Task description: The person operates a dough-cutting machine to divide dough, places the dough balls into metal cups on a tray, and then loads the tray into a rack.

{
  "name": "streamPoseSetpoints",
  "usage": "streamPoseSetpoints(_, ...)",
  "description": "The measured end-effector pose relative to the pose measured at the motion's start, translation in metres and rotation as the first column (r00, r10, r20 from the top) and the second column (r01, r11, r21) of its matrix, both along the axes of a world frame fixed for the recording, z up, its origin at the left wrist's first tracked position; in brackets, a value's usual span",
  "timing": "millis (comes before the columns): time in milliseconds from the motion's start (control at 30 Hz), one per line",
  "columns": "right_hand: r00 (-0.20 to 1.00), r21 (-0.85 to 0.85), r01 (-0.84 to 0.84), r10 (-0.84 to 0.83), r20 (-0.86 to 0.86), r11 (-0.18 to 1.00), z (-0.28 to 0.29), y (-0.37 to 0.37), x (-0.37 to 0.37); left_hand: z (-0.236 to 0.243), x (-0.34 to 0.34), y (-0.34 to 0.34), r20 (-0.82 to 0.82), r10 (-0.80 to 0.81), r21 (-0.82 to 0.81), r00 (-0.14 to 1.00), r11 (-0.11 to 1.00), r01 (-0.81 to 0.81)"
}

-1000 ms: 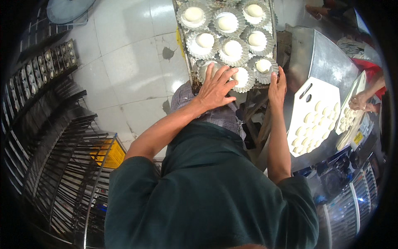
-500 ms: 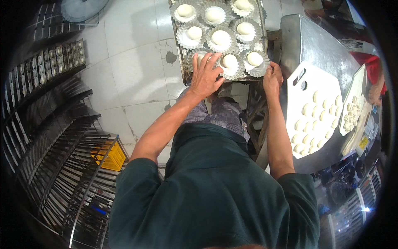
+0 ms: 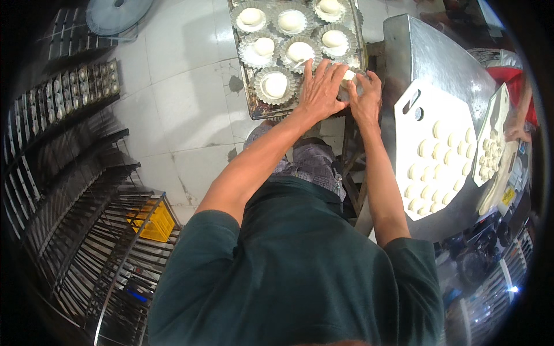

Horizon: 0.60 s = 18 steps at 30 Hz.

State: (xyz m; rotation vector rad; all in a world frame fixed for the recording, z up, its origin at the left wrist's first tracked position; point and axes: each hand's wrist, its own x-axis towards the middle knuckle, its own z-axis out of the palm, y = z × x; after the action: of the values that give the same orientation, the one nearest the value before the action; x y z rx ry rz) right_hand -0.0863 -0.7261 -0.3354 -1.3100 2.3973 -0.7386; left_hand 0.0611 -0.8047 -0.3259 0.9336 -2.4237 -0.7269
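Metal tray: in front of me at the top of my view, its near edge toward my body, carrying rows of fluted molds.
White dough balls: one sits in each mold I can see clearly, some off to one side; the near-left mold shows whole.
Near-right dough: between my two hands at the near right of the tray, partly covered by my fingers.
Left hand: over the tray's near edge, back upward, fingers stretched forward, thumb apart from them; what lies under my palm is hidden.
Right hand: at the near-right corner, close beside my left, thumb and fingers bent around the near-right dough; I cannot tell whether they pinch anything.
White board: to my right on the dark worktop, with a slot and a round hole at its far end, dough discs spread across it.
Grey metal housing: just beyond that board.
Co-worker's hand: at the far right, near a second board with small dough pieces.
Dark rack: along my left, with a yellow crate behind its bars.
Pale tiles: the floor between rack and tray.
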Motion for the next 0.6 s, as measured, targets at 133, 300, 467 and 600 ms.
streamPoseSetpoints(133,0.997,0.050,0.030,-0.027,-0.067,0.998,0.005,-0.006,0.001,-0.004,-0.003,-0.002,0.016,-0.008,0.012,1.000,1.000,0.008)
streamPoseSetpoints(300,0.996,0.045,0.088,-0.086,-0.028,0.995,0.001,0.007,0.000,-0.001,-0.003,-0.005,0.052,-0.028,0.035,0.998,0.999,0.027)
streamPoseSetpoints(467,0.989,-0.062,0.147,-0.145,0.035,0.987,0.006,-0.003,0.010,-0.004,-0.001,-0.005,0.027,-0.016,0.031,0.999,0.999,0.015)
streamPoseSetpoints(600,0.992,0.024,0.121,-0.120,-0.034,0.992,-0.004,-0.010,0.006,-0.004,-0.002,-0.004,0.057,-0.034,0.040,0.998,0.999,0.032)
